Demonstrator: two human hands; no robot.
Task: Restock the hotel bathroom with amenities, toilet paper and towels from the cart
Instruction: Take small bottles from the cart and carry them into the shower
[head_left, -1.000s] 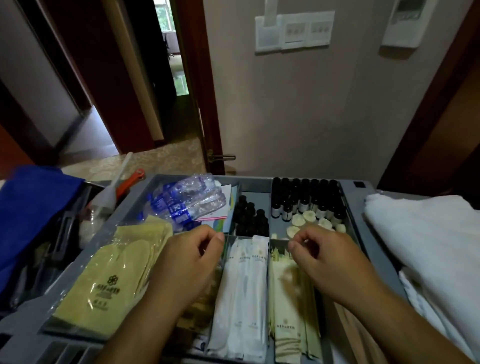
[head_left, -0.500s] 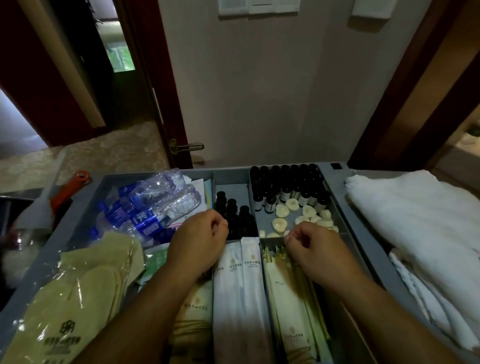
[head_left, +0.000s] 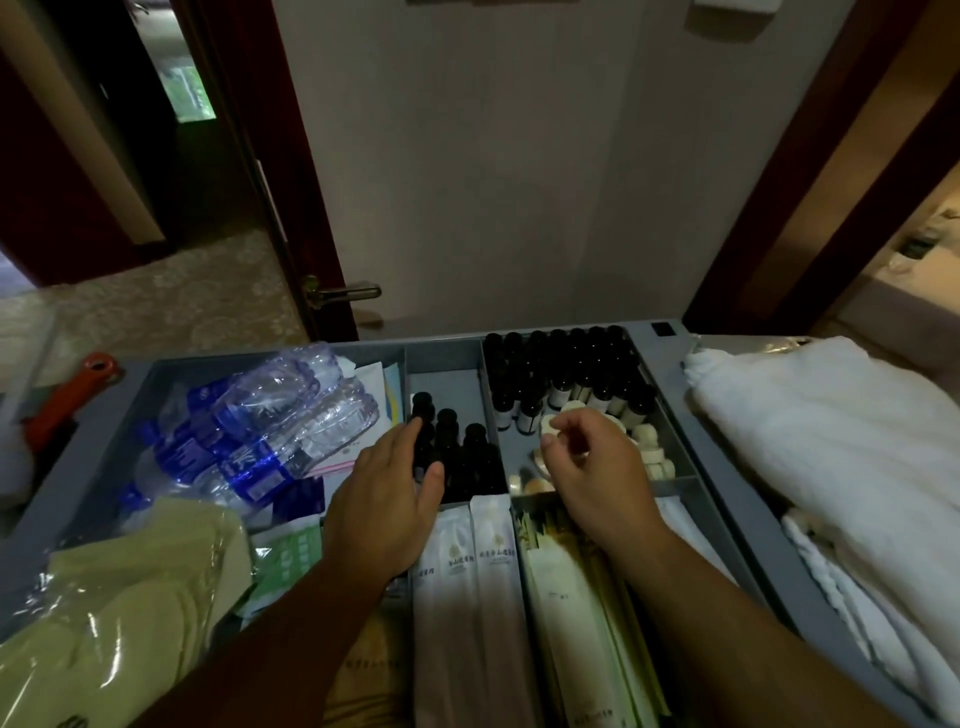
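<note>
Here, over the cart tray (head_left: 670, 395):
Left hand (head_left: 387, 499): fingers spread, reaching onto the dark bottles (head_left: 452, 441).
Right hand (head_left: 592, 467): pinching a small cream round (head_left: 546, 429).

The cart tray (head_left: 691, 431) is the landmark. In its left compartment lie water bottles (head_left: 249, 431), with packaged slippers (head_left: 119, 613) in front of them. In the middle back compartment stand small bottles (head_left: 452, 447); right of these, more toiletry bottles (head_left: 566, 374) stand behind round soaps (head_left: 649, 447). Long sachets (head_left: 467, 597) fill the front compartments. Folded towels (head_left: 831, 441) lie right of the tray.
</note>
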